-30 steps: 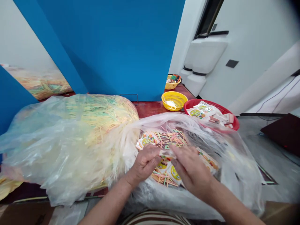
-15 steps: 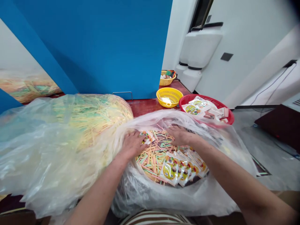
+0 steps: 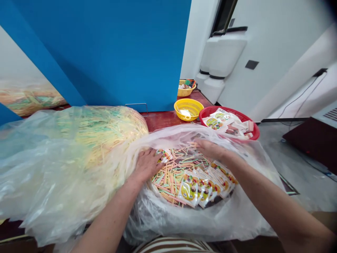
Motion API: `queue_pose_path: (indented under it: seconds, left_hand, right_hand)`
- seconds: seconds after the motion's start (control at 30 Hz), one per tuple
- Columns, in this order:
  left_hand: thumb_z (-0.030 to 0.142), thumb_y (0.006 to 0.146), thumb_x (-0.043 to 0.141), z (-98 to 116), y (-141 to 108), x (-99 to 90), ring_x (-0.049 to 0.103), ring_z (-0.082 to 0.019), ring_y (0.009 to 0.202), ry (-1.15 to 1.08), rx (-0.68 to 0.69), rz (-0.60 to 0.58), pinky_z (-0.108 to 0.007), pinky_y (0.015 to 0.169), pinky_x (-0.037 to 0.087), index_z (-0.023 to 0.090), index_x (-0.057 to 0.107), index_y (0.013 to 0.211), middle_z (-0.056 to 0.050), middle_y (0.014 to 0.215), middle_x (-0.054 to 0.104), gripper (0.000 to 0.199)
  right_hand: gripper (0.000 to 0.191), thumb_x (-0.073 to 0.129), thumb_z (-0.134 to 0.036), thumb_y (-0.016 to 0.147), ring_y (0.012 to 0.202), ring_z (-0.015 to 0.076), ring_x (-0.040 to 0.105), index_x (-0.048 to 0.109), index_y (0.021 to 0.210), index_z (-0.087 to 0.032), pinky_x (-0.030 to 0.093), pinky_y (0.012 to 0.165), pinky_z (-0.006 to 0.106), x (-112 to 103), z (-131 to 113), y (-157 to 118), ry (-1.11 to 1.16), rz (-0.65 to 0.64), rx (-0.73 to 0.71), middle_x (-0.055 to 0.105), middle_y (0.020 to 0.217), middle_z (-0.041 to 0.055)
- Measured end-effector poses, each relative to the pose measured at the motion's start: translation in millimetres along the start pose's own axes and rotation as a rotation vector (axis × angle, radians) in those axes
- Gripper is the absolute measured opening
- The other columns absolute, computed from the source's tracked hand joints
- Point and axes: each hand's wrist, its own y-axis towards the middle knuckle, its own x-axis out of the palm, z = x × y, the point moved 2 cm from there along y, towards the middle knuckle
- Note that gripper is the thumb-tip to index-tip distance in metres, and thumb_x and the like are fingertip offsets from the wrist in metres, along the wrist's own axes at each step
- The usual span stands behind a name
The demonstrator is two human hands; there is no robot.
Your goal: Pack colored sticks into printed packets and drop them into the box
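- Packets (image 3: 190, 191) printed in yellow and green lie fanned in a row on a heap of coloured sticks (image 3: 168, 182), inside a clear plastic bag (image 3: 147, 225) with its mouth spread wide.
- The work in hand looks like handling the packets and sticks at the mouth of this bag. From here, lifting any packet would call for the fingers to close on it first.
- The left hand (image 3: 146, 165) lies palm down at the near side of the heap, its fingers (image 3: 155, 154) spread and released, with the tips touching a small packet (image 3: 164, 155). They are not clenched on it.
- The right hand (image 3: 212, 149) reaches across the far side of the heap, its fingers (image 3: 201, 143) extended and close together, resting at the sticks and the bag's inner wall. It grasps nothing that I can see.
- Beside the first bag, a second bag (image 3: 31, 168) bulges with more sticks.
- Farther along the wooden table (image 3: 160, 121) sit a red basket (image 3: 231, 113) holding more packets, a yellow basket (image 3: 185, 104) and a smaller yellow basket (image 3: 185, 92).
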Motion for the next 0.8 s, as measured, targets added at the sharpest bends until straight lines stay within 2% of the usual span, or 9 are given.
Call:
queue_pose_path:
  seconds: [0.1,0.17,0.3,0.37,0.47,0.57,0.63,0.73,0.8]
  left_hand:
    - [0.038,0.083,0.045,15.7,6.1,-10.0,0.044,-0.029,0.109,-0.177,-0.034,0.102,-0.046,0.09,0.033,0.021,0.061,0.104,-0.011,0.113,0.056,0.031]
    - [0.035,0.085,0.042,33.5,13.5,-16.3,0.049,-0.025,0.102,-0.482,-0.034,0.153,-0.041,0.089,0.036,0.017,0.062,0.099,-0.011,0.105,0.059,0.03]
    - [0.049,0.083,0.042,72.7,29.6,-10.7,0.057,-0.016,0.069,-1.33,0.01,-0.098,-0.028,0.067,0.045,0.014,0.062,0.081,-0.005,0.074,0.062,0.04]
    - [0.053,0.081,0.043,83.0,35.1,-1.2,0.052,-0.012,0.052,-1.597,-0.117,-0.127,-0.024,0.054,0.043,0.014,0.06,0.077,-0.001,0.059,0.057,0.043]
    - [0.046,0.076,0.054,82.9,40.9,12.5,0.05,-0.01,0.046,-1.795,-0.371,0.034,-0.021,0.048,0.04,0.016,0.059,0.085,0.002,0.057,0.057,0.032]
    - [0.033,0.076,0.057,65.8,45.4,16.8,0.055,-0.011,0.052,-1.983,-0.624,0.276,-0.021,0.052,0.044,0.015,0.057,0.081,0.0,0.061,0.06,0.019]
    - [0.029,0.08,0.051,50.0,47.0,13.7,0.058,-0.012,0.055,-2.084,-0.769,0.378,-0.024,0.056,0.047,0.015,0.053,0.074,-0.001,0.061,0.059,0.016]
    - [0.023,0.086,0.042,36.7,45.9,5.3,0.061,-0.014,0.058,-2.251,-0.833,0.371,-0.03,0.063,0.05,0.016,0.048,0.072,-0.003,0.062,0.06,0.017]
    - [0.02,0.087,0.039,40.8,42.4,2.7,0.062,-0.014,0.06,-2.382,-0.834,0.36,-0.031,0.066,0.05,0.016,0.048,0.072,-0.003,0.064,0.061,0.018]
  right_hand:
    - [0.01,0.041,-0.022,0.08,0.069,0.0126,0.053,0.051,0.082,-0.019,0.045,0.064,0.024,-9.6,-8.1,-3.9,0.253,0.031,-0.071,0.059,0.081,0.0028]
    - [0.008,0.043,-0.025,0.079,0.063,0.011,0.051,0.048,0.079,-0.019,0.043,0.059,0.022,-6.0,-22.8,-5.3,0.458,0.018,-0.116,0.055,0.074,0.0004]
    - [0.005,0.043,-0.021,0.075,0.048,0.0082,0.045,0.047,0.074,-0.019,0.038,0.046,0.019,24.4,-58.9,3.0,0.755,-0.161,-0.104,0.048,0.055,-0.0045]
    - [0.007,0.042,-0.013,0.068,0.044,0.0079,0.044,0.047,0.066,-0.017,0.037,0.044,0.019,41.8,-72.1,11.7,0.65,-0.234,-0.054,0.046,0.049,-0.0048]
    - [0.014,0.041,-0.005,0.061,0.045,0.0092,0.046,0.05,0.06,-0.015,0.039,0.046,0.02,56.5,-79.6,24.9,0.451,-0.211,0.012,0.047,0.047,-0.0037]
    - [0.023,0.044,-0.003,0.062,0.06,0.012,0.053,0.058,0.075,-0.015,0.043,0.058,0.023,53.8,-74.7,30.6,0.351,-0.1,0.011,0.057,0.062,-0.0005]
    - [0.031,0.044,-0.004,0.066,0.069,0.0143,0.054,0.06,0.09,-0.016,0.044,0.066,0.026,46.8,-68.3,27.5,0.268,-0.034,0.014,0.062,0.076,0.003]
    - [0.038,0.05,-0.01,0.069,0.088,0.0211,0.052,0.057,0.106,-0.014,0.041,0.078,0.035,39.1,-66.2,16.4,0.128,0.142,-0.001,0.06,0.1,0.012]
    - [0.033,0.052,-0.014,0.071,0.092,0.0215,0.05,0.057,0.104,-0.014,0.04,0.08,0.035,41.4,-75.4,8.8,0.065,0.262,-0.098,0.058,0.104,0.0128]
